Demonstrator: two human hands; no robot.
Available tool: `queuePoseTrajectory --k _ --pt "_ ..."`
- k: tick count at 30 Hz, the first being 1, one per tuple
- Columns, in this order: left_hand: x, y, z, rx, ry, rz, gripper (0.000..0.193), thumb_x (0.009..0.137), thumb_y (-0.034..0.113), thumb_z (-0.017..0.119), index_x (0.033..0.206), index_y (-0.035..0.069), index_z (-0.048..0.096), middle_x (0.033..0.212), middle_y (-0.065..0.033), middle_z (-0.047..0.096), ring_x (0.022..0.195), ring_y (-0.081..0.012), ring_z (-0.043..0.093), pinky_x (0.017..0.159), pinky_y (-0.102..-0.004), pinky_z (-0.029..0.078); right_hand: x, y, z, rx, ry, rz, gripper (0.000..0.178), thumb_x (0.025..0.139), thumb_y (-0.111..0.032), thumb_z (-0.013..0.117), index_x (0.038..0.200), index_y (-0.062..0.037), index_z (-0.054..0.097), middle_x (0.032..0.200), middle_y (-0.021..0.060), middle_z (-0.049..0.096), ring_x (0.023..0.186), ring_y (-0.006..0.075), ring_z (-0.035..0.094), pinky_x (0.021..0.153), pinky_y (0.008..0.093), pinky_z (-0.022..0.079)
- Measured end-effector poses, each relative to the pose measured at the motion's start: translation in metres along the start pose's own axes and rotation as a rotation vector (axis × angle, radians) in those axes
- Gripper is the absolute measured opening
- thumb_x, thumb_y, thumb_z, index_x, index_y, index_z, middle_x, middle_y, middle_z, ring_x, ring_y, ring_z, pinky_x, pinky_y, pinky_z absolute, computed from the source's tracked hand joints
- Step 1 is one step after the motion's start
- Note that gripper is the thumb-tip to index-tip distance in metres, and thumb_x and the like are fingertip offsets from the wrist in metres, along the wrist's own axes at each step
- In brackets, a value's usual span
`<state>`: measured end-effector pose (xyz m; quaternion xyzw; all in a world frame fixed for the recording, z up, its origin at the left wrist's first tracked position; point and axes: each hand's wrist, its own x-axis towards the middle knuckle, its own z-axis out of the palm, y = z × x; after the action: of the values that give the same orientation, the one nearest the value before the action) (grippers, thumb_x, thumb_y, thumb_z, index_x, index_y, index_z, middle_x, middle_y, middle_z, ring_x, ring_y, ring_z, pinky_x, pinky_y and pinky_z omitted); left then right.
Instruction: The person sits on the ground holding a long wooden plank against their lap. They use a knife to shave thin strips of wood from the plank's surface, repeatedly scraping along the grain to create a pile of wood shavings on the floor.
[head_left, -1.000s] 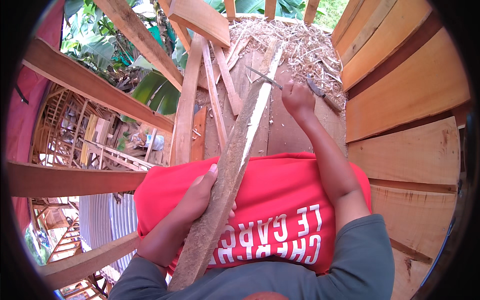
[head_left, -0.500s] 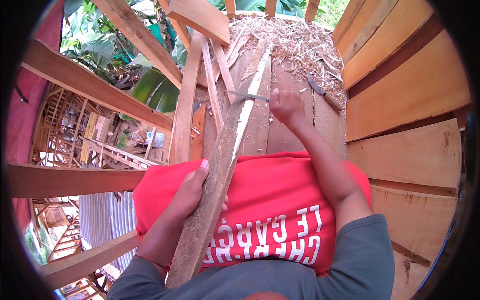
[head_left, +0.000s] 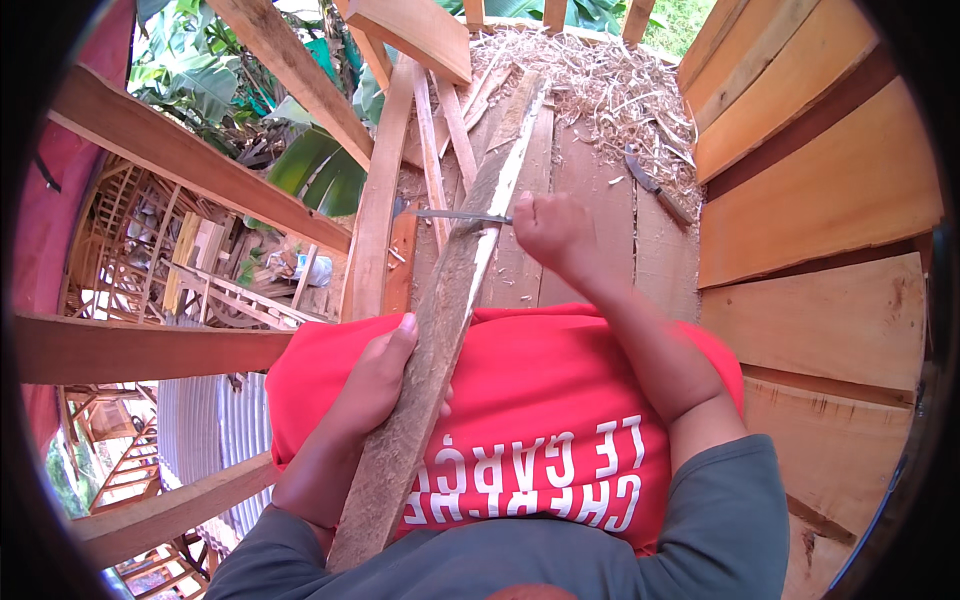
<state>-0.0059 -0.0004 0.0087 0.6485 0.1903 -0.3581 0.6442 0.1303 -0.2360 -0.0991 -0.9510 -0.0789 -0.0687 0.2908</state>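
A long, rough wooden board (head_left: pixel 428 345) slants across my lap, running from my body toward the far floor. Its right edge shows a pale, freshly cut strip. My left hand (head_left: pixel 385 375) grips the board's near half, thumb along its left side and fingertips showing at the right edge. Farther up, my right hand (head_left: pixel 555 230) is closed around the near end of a narrow metal blade (head_left: pixel 455 214), whose handle is hidden in the fist. The blade lies crosswise over the board, beside a dark notch, with its tip past the left edge. Whether it is toothed I cannot tell.
Curly wood shavings (head_left: pixel 600 85) cover the far floorboards. A knife (head_left: pixel 655 187) with a wooden handle lies on the right. Loose wood strips (head_left: pixel 430 150) and an upright post (head_left: pixel 385 190) stand close on the left. Plank walling (head_left: pixel 810 210) closes the right side.
My right hand has come a little left and nearer to me, bringing the blade down the board and farther past its left edge. My left hand keeps its hold.
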Motion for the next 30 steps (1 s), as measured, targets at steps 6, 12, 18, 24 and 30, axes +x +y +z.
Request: queuePoseTrajectory --k 6,12,18,24,30 --pt "0.007 0.000 -0.004 0.016 0.002 -0.004 0.057 0.108 0.048 0.030 0.107 -0.001 0.058 0.074 -0.0142 0.066 0.058 -0.0230 0.068 0.054 -0.0321 0.055 -0.006 -0.018 -0.011 -0.081 -0.067 0.057 0.055 0.097 -0.033 0.038 0.066 -0.0006 0.069 0.067 0.0236 0.066 0.063 0.0432 0.067 0.067 0.0543 0.055" --pt "0.010 -0.001 -0.011 -0.034 0.015 0.020 0.057 0.108 0.048 0.029 0.108 -0.001 0.057 0.074 -0.0149 0.067 0.058 -0.0237 0.068 0.054 -0.0325 0.055 -0.018 -0.028 -0.007 -0.088 -0.081 -0.009 0.055 0.097 -0.032 0.038 0.066 -0.0001 0.069 0.066 0.0250 0.065 0.064 0.0448 0.066 0.067 0.0559 0.054" --pt "0.008 0.001 -0.007 0.027 0.025 0.009 0.059 0.108 0.049 0.028 0.108 -0.002 0.057 0.074 -0.0150 0.067 0.059 -0.0237 0.069 0.055 -0.0327 0.055 0.000 -0.001 0.001 -0.058 0.019 0.046 0.052 0.096 -0.031 0.041 0.063 0.0000 0.067 0.063 0.0246 0.063 0.061 0.0444 0.065 0.066 0.0556 0.053" --pt "0.006 -0.004 -0.004 0.000 -0.025 0.035 0.058 0.108 0.049 0.027 0.108 -0.001 0.056 0.073 -0.0139 0.066 0.059 -0.0232 0.069 0.055 -0.0327 0.055 0.016 0.026 0.005 -0.058 0.096 0.005 0.052 0.095 -0.031 0.043 0.060 0.0003 0.066 0.060 0.0252 0.061 0.058 0.0448 0.063 0.066 0.0572 0.052" --pt "-0.001 0.004 -0.001 0.001 -0.008 -0.025 0.057 0.108 0.049 0.027 0.109 -0.001 0.056 0.073 -0.0129 0.066 0.059 -0.0225 0.068 0.055 -0.0326 0.055 0.012 0.017 0.003 -0.059 0.041 -0.002 0.053 0.096 -0.033 0.040 0.065 -0.0008 0.069 0.062 0.0241 0.063 0.061 0.0435 0.066 0.065 0.0548 0.054"
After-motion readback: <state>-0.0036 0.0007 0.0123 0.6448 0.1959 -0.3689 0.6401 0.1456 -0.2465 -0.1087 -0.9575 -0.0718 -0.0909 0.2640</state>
